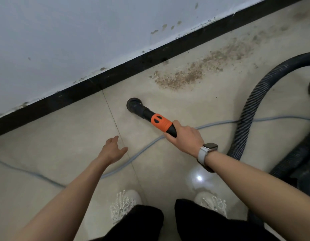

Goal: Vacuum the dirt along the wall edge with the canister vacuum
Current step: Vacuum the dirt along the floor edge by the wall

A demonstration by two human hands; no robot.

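My right hand [184, 136] grips the black and orange vacuum wand [156, 120] at its rear end. The round nozzle [132, 104] points down at the tiled floor, a short way out from the black baseboard [116, 71]. A band of brown dirt [199, 70] lies on the floor along the baseboard, up and to the right of the nozzle and apart from it. My left hand [112, 148] hovers over the floor with fingers relaxed and holds nothing. The ribbed black hose [251, 110] curves from the right side down behind my right arm.
A grey-blue power cord [143, 150] runs across the floor under my arms. The dark vacuum body [300, 164] sits at the right edge. The white wall [81, 32] carries small dirt specks. My feet in white shoes [124, 202] stand at the bottom.
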